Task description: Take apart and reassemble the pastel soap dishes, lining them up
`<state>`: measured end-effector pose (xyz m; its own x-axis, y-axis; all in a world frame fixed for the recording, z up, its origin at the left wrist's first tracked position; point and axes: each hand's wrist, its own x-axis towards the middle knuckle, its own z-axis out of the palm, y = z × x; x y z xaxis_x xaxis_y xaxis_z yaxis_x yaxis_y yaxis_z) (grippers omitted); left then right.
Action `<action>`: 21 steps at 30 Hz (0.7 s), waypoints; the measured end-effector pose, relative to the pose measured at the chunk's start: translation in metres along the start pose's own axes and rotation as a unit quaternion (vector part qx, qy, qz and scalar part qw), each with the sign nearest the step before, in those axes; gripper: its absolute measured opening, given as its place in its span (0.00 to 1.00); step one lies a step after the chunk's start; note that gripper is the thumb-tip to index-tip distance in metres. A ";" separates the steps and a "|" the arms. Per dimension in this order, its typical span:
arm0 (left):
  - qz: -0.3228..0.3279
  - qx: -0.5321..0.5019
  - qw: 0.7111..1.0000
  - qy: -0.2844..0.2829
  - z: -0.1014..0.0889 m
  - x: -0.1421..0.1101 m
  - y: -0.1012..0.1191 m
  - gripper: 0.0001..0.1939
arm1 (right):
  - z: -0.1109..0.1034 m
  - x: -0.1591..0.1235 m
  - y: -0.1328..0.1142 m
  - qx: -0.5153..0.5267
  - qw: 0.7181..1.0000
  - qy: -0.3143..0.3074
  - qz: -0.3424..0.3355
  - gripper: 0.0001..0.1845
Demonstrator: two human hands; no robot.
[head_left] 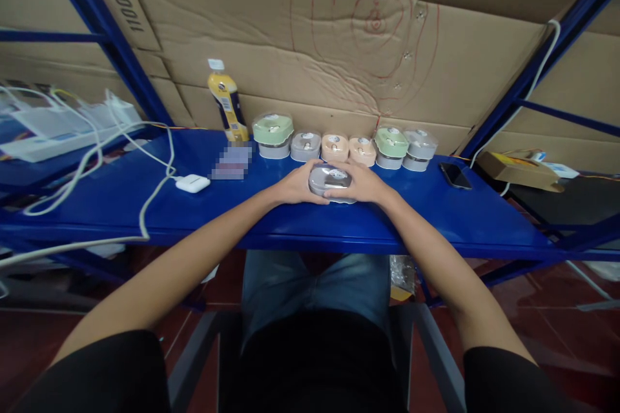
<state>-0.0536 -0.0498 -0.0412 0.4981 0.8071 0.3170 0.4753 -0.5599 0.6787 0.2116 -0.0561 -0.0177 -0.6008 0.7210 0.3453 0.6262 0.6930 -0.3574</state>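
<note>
"Spotted what first along the blue table?"

"Saw a rounded white case, cable plugged in, towards the table's left end, then a yellow drink bottle upright near the back edge."

"And then?"

"Found green, grey and peach lidded boxes lined along that edge."

"Noticed the hands?"

"Saw the left hand at the table's middle, fingers half-curled around a grey lidded box, with the right hand clasping its other side likewise. Spotted a smartphone towards the table's right end."
</note>
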 end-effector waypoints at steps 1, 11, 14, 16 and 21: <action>-0.001 0.005 1.000 0.001 0.000 -0.001 -0.001 0.62 | -0.001 -0.001 0.002 0.009 1.000 -0.009 -0.001 0.57; 0.040 -0.022 0.995 0.089 -0.009 -0.004 -0.009 0.56 | -0.021 -0.007 0.013 0.004 0.999 0.041 0.017 0.55; 0.080 0.103 0.981 0.142 -0.018 0.009 -0.005 0.44 | -0.037 0.006 0.019 -0.056 0.985 0.132 0.100 0.54; 0.094 0.185 0.970 0.129 -0.021 0.023 -0.004 0.41 | -0.047 0.023 0.026 -0.104 0.961 0.191 0.172 0.53; 0.025 0.269 0.958 0.093 -0.011 0.053 -0.009 0.45 | -0.047 0.081 0.040 -0.208 0.907 0.231 0.284 0.50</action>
<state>-0.0389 -0.0002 -0.0233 0.4162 0.7679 0.4870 0.7845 -0.5740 0.2347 0.2115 0.0299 0.0368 0.0885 0.8178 0.5687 0.9606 0.0810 -0.2659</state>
